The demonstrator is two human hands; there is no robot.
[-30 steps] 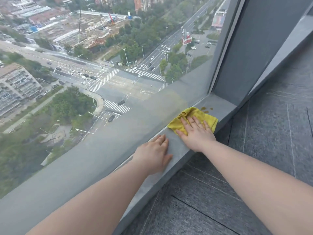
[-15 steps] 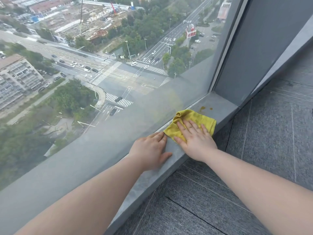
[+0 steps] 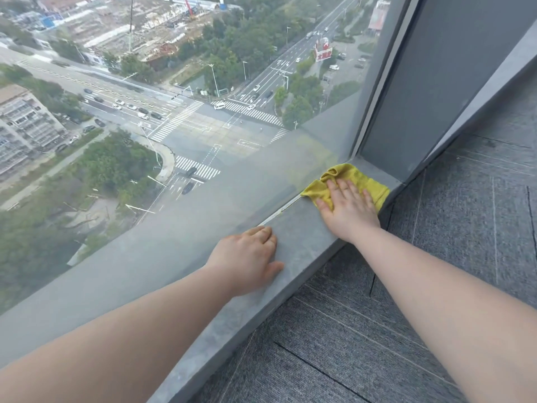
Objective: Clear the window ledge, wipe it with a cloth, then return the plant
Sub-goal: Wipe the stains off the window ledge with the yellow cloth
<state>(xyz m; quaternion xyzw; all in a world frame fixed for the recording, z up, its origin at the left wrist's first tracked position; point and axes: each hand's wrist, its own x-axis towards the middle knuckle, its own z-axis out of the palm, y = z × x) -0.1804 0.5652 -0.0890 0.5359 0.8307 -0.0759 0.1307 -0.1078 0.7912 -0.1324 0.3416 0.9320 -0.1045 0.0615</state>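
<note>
Our right hand, fingers spread flat, has pushed the yellow cloth along the ledge into the corner, covering the brown spots; our left hand stays flat, relaxed.

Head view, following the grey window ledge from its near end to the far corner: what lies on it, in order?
Bare grey stone ledge → left hand resting flat, fingers by the glass → short bare stretch of ledge → right hand pressing flat on the yellow cloth → the cloth's bunched far edge at the dark grey window frame corner.

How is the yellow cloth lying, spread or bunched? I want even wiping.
Mostly spread: the cloth lies flat under the right hand, one far corner rumpled.
</note>
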